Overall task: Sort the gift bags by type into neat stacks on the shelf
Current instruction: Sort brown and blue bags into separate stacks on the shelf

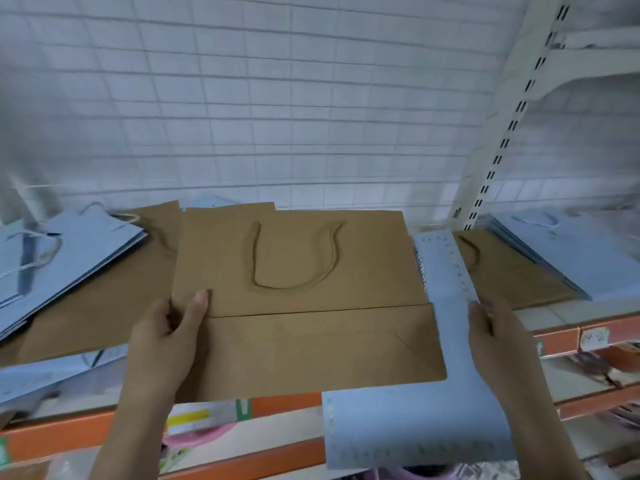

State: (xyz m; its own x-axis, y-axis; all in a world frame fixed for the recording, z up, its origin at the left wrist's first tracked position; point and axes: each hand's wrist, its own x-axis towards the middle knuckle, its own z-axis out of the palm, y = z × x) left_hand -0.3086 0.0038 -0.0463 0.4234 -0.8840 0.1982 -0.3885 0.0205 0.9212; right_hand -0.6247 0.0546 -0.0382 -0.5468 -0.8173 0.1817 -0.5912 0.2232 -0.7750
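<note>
A flat brown paper gift bag (304,306) with a rope handle lies on top in the middle, over the shelf's front edge. My left hand (173,334) grips its left edge, thumb on top. Under it lies a white gift bag (415,420) that sticks out to the right and front. My right hand (495,334) holds that white bag's right edge; whether its fingers curl under is hidden. More brown bags (104,299) lie to the left. A further brown bag (512,271) lies to the right.
A stack of white bags (52,258) leans at the left, another white stack (581,251) lies at the right. The shelf has an orange front rail (561,334) and a white wire-grid back (277,116). A slotted upright post (502,150) stands at right. Lower shelves hold other goods.
</note>
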